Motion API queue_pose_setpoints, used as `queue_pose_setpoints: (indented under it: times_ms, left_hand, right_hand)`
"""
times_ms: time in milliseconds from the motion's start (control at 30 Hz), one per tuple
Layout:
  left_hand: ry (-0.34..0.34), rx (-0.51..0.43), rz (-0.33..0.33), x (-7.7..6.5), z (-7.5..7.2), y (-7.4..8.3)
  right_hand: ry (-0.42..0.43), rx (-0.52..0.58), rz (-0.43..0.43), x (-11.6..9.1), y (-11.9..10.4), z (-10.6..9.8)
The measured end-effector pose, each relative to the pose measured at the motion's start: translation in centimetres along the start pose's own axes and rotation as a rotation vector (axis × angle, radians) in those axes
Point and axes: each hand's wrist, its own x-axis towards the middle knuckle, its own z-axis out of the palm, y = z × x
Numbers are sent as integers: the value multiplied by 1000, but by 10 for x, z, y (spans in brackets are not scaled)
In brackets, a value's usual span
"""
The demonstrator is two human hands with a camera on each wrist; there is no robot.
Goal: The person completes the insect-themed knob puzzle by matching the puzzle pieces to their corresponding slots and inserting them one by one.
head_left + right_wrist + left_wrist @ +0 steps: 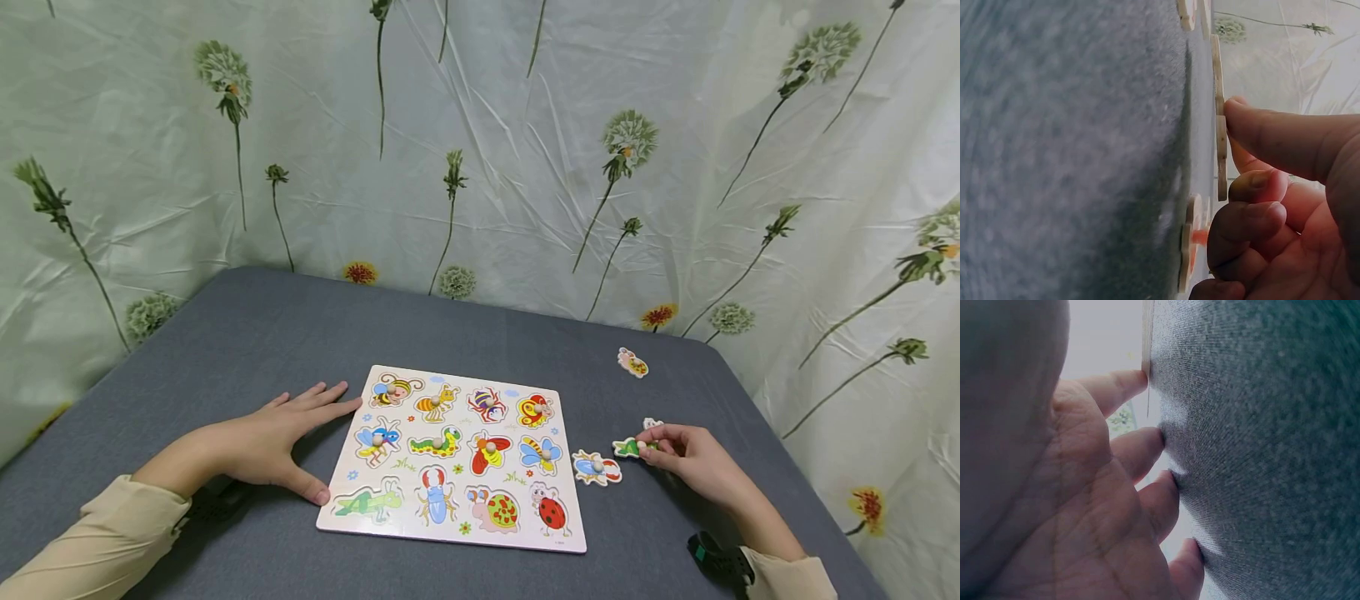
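Observation:
My right hand [693,458] pinches a green grasshopper puzzle piece [627,448] between thumb and fingers. The right wrist view shows this wooden piece [1221,159] edge-on, raised off the cloth, and a piece with an orange peg [1190,247] below the curled fingers. A blue stag beetle piece [597,468] lies between that hand and the insect puzzle board [457,540]. With fingers spread, my left hand [262,446] rests at the board's left edge, thumb and a fingertip against it. In the left wrist view, its fingertips [1154,440] meet the grey cloth.
A snail piece [633,362] lies farther back on the right of the grey-covered table [480,333]. Pegged pieces fill the board's two upper rows; the bottom row shows pegless pictures of a grasshopper, stag beetle, snail and ladybug. A flowered curtain [315,125] hangs behind.

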Motion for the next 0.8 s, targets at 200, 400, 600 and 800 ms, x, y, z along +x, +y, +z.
queue_pose_setpoints:
  times_ms: [200, 400, 600, 800]
  left_hand:
    - [-2, -1, 5, 0, 0, 0]
    - [-5, -9, 5, 0, 1, 0]
    - [-3, -13, 4, 0, 1, 0]
    - [1, -10, 6, -1, 1, 1]
  right_hand:
    - [9, 16, 7, -1, -6, 0]
    - [21, 55, -24, -2, -12, 2]
    - [-4, 75, -36, -3, -23, 5]
    - [-30, 115, -31, -3, -36, 7]
